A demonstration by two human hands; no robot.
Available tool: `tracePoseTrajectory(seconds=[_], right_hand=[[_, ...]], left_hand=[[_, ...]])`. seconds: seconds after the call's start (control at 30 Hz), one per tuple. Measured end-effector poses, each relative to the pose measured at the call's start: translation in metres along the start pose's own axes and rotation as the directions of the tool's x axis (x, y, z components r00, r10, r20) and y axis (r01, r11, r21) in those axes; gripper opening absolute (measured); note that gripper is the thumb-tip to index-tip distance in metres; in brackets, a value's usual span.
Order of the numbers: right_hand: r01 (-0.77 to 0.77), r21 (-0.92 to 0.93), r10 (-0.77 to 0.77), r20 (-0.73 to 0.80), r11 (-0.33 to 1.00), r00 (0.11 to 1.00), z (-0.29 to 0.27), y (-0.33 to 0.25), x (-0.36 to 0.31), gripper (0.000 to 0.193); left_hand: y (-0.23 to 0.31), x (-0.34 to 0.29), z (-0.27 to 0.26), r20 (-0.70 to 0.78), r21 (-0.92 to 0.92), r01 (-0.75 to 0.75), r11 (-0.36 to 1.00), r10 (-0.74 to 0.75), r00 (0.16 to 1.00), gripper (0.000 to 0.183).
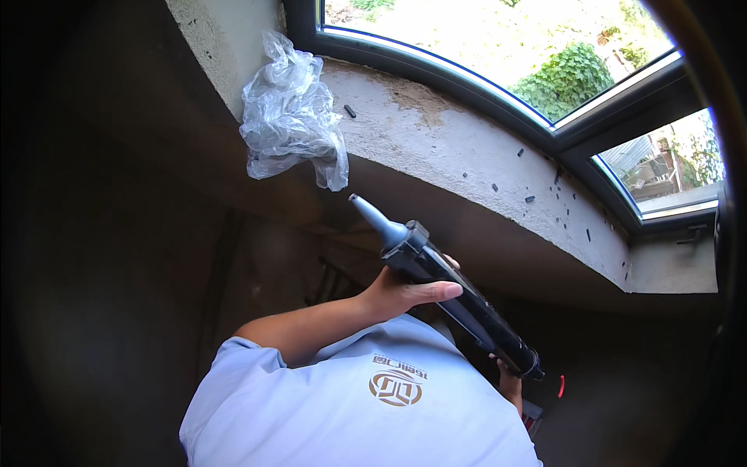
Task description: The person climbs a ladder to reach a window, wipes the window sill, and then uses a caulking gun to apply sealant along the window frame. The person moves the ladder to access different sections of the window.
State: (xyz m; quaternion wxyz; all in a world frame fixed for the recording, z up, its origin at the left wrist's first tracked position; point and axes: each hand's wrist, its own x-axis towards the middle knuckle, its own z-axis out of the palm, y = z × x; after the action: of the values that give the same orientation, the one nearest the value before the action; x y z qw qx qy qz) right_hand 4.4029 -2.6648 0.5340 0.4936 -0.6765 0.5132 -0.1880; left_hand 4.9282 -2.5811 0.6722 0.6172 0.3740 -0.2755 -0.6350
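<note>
A black caulking gun [486, 317] lies slantwise in front of my chest. Its tapered grey nozzle [379, 220] points up and left, toward the window ledge, without touching it. My left hand [408, 294] is wrapped around the front of the barrel just behind the nozzle, thumb along the top. At the rear end, lower right, my right hand [510, 383] grips the gun from below. The barrel and my shirt hide most of that hand, and the handle and trigger cannot be seen.
A crumpled clear plastic bag [292, 117] hangs over the left end of the rough window ledge [436, 148]. Several small black scraps [530, 199] are scattered along the ledge. Behind it stands the dark window frame [467, 84]. A thin red piece [561, 387] shows right of the gun's rear.
</note>
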Motion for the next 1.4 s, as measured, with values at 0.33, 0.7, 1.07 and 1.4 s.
tracePoseTrajectory(seconds=[0.33, 0.7, 1.07, 1.4], right_hand=[[0.07, -0.332, -0.146, -0.211, 0.941, 0.966, 0.033, -0.018, -0.049, 0.028], [0.015, 0.461, -0.02, 0.006, 0.887, 1.0, 0.078, -0.134, -0.046, 0.057], [0.226, 0.093, -0.19, -0.295, 0.97, 0.936, 0.078, -0.078, -0.032, 0.064], [0.513, 0.4, -0.517, -0.108, 0.759, 0.849, 0.112, -0.218, 0.021, 0.074]], left_hand=[[0.02, 0.009, -0.012, 0.151, 0.031, -0.146, 0.989, 0.14, 0.979, 0.045], [0.052, 0.064, -0.003, 0.396, -0.343, -0.175, 0.923, 0.311, 0.864, 0.071], [0.057, 0.075, 0.023, 0.439, -0.357, -0.179, 0.917, 0.334, 0.834, 0.057], [0.144, 0.066, 0.032, 0.204, -0.065, -0.343, 0.937, 0.349, 0.914, 0.053]])
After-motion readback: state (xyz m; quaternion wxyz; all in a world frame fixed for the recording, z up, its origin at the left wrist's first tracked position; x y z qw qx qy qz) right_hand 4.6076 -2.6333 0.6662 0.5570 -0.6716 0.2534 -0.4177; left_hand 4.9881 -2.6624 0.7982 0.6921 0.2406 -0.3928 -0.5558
